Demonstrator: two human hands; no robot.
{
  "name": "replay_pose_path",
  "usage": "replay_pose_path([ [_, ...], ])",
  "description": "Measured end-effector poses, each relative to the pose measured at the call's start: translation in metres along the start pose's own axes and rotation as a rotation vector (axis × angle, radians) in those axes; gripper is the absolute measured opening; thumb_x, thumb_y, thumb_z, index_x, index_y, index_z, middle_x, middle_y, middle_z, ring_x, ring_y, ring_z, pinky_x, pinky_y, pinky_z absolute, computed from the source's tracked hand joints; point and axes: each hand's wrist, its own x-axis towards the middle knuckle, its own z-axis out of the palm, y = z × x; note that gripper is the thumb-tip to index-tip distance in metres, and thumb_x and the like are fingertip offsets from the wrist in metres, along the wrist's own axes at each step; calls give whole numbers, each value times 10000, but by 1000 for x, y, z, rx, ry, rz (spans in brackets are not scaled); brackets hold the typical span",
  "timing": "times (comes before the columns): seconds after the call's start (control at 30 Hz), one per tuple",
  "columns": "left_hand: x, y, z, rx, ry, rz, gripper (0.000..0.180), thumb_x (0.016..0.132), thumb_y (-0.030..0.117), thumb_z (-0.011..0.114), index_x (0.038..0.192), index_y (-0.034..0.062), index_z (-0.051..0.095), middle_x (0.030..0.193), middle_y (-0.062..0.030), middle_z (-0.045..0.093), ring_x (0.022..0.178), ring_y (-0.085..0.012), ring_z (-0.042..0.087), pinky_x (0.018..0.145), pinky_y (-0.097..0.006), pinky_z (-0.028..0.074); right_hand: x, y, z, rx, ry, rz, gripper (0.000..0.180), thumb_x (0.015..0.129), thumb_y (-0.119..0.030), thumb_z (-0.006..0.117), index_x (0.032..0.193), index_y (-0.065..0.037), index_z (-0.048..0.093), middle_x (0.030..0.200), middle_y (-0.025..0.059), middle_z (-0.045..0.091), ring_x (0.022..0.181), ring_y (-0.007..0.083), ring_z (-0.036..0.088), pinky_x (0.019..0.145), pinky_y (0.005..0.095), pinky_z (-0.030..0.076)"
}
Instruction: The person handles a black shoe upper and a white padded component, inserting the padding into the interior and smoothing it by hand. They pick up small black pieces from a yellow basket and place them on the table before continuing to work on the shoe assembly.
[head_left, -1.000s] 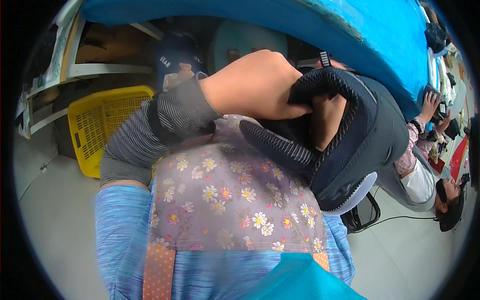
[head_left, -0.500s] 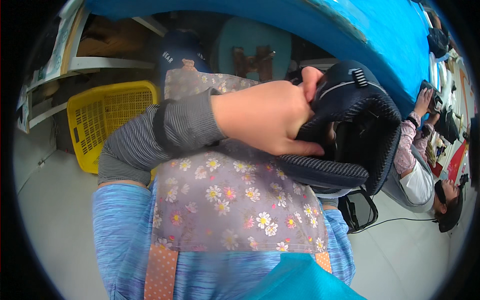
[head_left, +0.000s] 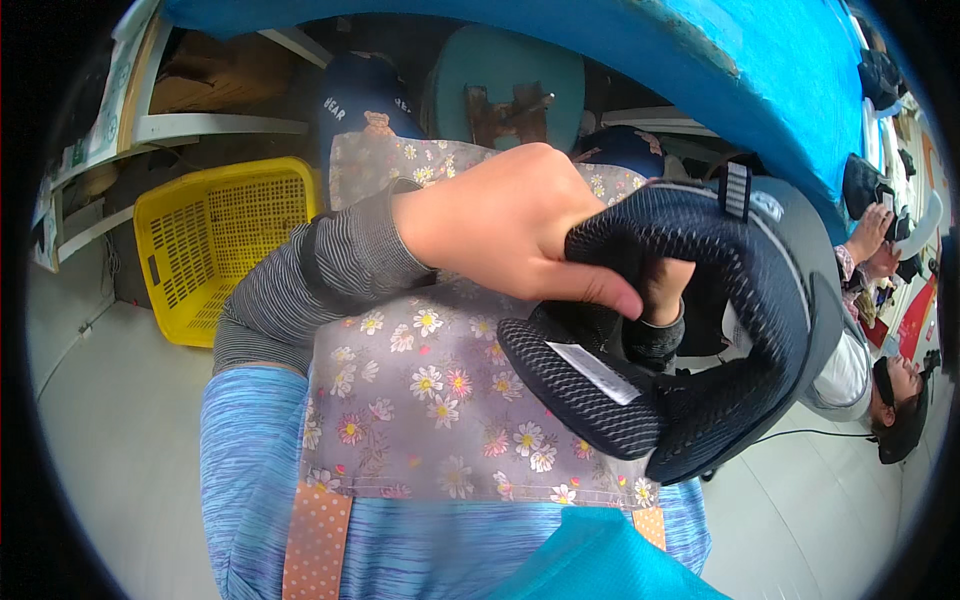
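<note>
My left hand [head_left: 510,220] reaches across my lap from the left and is closed on the near edge of a black shoe upper [head_left: 760,330], its thumb stretched along the opening. The upper has a mesh-lined padded collar, a striped pull loop [head_left: 737,190] on top and a padded tongue with a white label [head_left: 592,372]. It is tilted, with its opening toward me. Through that opening part of my right hand [head_left: 668,283] shows behind the upper, above a dark cuff. Its fingers are hidden, so its grip does not show.
A yellow plastic basket [head_left: 175,255] stands on the floor at left. A blue-covered table [head_left: 760,70] curves along the far side. Beyond my knees is a teal stool [head_left: 450,90] with a rusty metal piece [head_left: 508,112]. At right another person [head_left: 880,385] handles dark pieces.
The shoe upper has turned and tipped, so its mesh lining, tongue and label now show. My right hand has come into view through the opening. My left hand still grips the edge.
</note>
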Motion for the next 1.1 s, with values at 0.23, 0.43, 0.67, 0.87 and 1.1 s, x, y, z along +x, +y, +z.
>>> replay_pose_path([
  [0.23, -6, 2, 2, -468, 133, -338, 384, 990, 392, 628, 984, 12, 681, 720, -76, 639, 647, -138, 558, 609, -313, 456, -23, 3, 0, -57, 7, 31, 1113, 650, -235, 939, 1483, -42, 226, 1345, 86, 485, 1247, 232, 476, 1055, 344, 379],
  [0.43, -4, 9, -3, -638, 22, -401, 320, 1005, 293, 599, 1097, -12, 628, 1026, -99, 681, 928, -174, 604, 842, -319, 483, -32, -2, -15, -77, -76, 46, 1161, 630, -265, 967, 1515, -32, 253, 1388, 106, 498, 1284, 252, 492, 1093, 361, 385],
  [0.67, 0, 13, -6, -522, 21, -312, 306, 985, 309, 647, 965, 8, 696, 737, -76, 674, 693, -110, 584, 655, -310, 496, -29, 13, -20, -136, 70, -106, 873, 696, -218, 911, 1371, -12, 397, 1263, 111, 561, 1173, 263, 550, 1022, 368, 429],
  [0.87, -3, 19, -11, -351, -38, -308, 151, 790, 94, 731, 800, -14, 626, 649, -115, 600, 551, -160, 536, 536, -326, 444, -20, 14, -17, -185, 96, -247, 690, 715, -179, 881, 1251, -3, 484, 1160, 121, 600, 1088, 274, 582, 960, 374, 457],
  [1.1, 0, 17, -5, -715, 48, -320, 136, 911, 89, 667, 869, -37, 640, 717, -71, 621, 682, -104, 539, 628, -303, 459, -7, 5, -4, -379, 78, -519, 477, 737, -133, 846, 1112, 7, 585, 1039, 133, 644, 988, 286, 618, 887, 381, 490],
])
